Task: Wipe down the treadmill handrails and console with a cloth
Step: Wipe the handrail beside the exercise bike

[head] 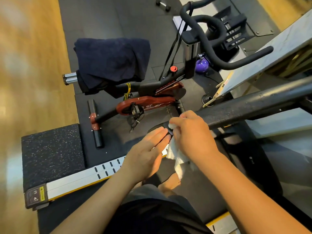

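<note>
A black treadmill handrail [236, 108] runs from the centre up to the right. At its near end my right hand [190, 132] grips a white cloth [175, 157] and presses it around the rail's tip. The cloth's loose end hangs below my wrist. My left hand [148, 152] lies beside it with straight fingers, its fingertips touching the rail end. The treadmill belt [194, 191] is below, partly hidden by my arms and my feet. The console is outside the frame.
A red and black exercise bike [152, 98] stands just left of the treadmill, a dark towel [111, 63] draped over its seat. The treadmill's silver side rail [81, 179] runs lower left. A dumbbell [163, 4] and a purple kettlebell [202, 64] sit on the black mat.
</note>
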The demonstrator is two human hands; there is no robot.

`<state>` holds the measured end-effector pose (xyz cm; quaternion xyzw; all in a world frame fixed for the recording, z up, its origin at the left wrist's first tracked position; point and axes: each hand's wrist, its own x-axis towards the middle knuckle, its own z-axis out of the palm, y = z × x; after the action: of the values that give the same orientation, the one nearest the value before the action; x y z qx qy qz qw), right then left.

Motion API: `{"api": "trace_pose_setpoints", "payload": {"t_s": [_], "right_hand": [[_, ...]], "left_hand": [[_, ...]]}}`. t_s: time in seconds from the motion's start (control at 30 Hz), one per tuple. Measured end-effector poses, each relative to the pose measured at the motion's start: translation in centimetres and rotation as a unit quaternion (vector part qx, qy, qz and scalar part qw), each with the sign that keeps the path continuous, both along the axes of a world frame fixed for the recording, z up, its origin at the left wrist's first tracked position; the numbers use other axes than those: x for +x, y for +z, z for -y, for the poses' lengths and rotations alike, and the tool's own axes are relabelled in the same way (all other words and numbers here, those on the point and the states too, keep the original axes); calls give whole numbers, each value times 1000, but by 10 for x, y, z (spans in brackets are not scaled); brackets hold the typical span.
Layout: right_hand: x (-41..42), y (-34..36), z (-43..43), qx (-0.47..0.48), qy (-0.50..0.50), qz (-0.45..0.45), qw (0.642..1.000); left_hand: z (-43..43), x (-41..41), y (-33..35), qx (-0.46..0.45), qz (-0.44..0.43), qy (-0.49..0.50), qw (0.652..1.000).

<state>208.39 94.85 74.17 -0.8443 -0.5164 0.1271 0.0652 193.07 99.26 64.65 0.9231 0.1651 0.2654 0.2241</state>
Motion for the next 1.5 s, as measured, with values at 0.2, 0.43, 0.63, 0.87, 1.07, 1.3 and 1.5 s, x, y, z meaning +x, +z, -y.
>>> {"api": "trace_pose_setpoints", "payload": {"t_s": [0.2,0.43,0.63,0.87,1.07,1.3,1.5], "right_hand": [[-4,0,30,49,21,-14,998],[55,-5,43,104,-86,16,991],[4,-18,51,158,-23,-25,987],[75,1,76,143,-148,14,978],[14,-15,50,125,-7,-12,992],[62,-5,59,136,-79,3,988],[31,-5,21,101,-39,86,990]], "left_hand": [[-9,-4,11,50,0,-17,999],[1,18,3,51,-136,-51,988],[-4,24,11,18,-125,-58,990],[-2,30,15,54,-108,-42,992],[-4,31,13,40,-67,-59,995],[-12,30,13,45,-41,-73,995],[-11,29,14,46,-44,-68,996]]}}
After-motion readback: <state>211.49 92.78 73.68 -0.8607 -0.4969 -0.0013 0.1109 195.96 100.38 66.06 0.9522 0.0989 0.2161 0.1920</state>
